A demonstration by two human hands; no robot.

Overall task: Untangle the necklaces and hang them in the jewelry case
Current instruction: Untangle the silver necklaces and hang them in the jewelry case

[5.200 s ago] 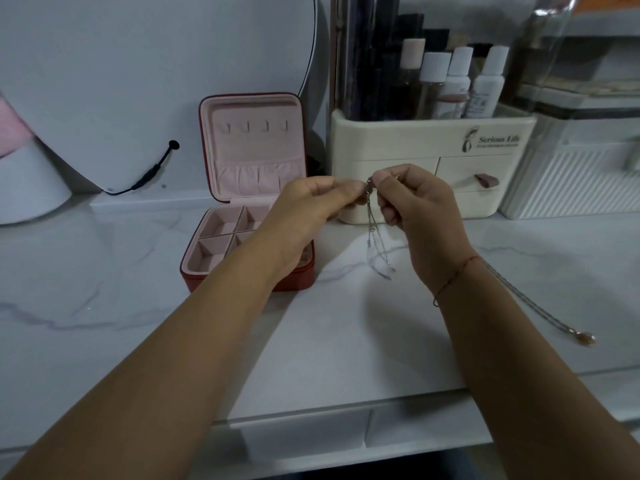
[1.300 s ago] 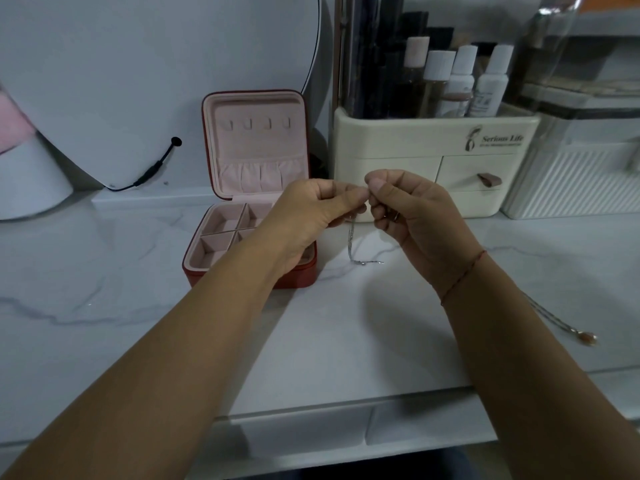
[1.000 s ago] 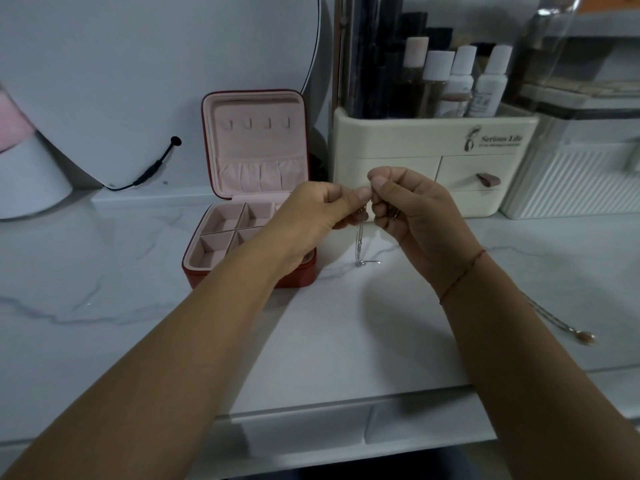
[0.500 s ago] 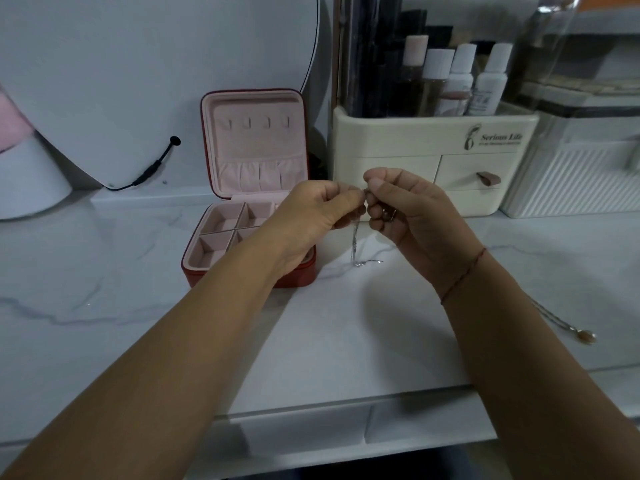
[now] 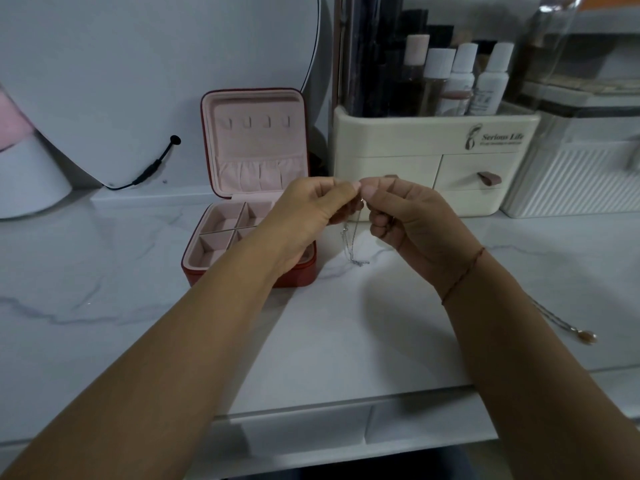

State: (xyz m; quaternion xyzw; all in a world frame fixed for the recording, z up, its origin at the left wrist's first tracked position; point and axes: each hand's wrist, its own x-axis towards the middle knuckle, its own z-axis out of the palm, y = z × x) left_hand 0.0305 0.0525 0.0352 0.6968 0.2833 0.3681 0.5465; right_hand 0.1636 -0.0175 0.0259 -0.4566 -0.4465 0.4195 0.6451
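A thin silver necklace point(image 5: 352, 244) hangs between my two hands, its lower end touching the marble top. My left hand point(image 5: 311, 216) and my right hand point(image 5: 408, 220) meet thumb to thumb and pinch the chain's upper end. The red jewelry case point(image 5: 249, 188) stands open just left of my hands, with a pink lining, several empty hooks in the lid and empty compartments below. My left wrist hides the case's right side. A second necklace point(image 5: 568, 325) with a small brown pendant lies on the table at the right, partly behind my right forearm.
A cream cosmetic organizer point(image 5: 436, 157) with bottles and drawers stands right behind my hands. A white ribbed box point(image 5: 581, 174) sits to its right. A large round white mirror point(image 5: 138, 81) with a black cable leans at the back left. The table's front edge point(image 5: 311, 407) runs below my forearms.
My hands have stayed together at the chain's top, fingers shifting slightly. Compared with several seconds ago the hanging loop is shorter and narrower, its end resting on the table.
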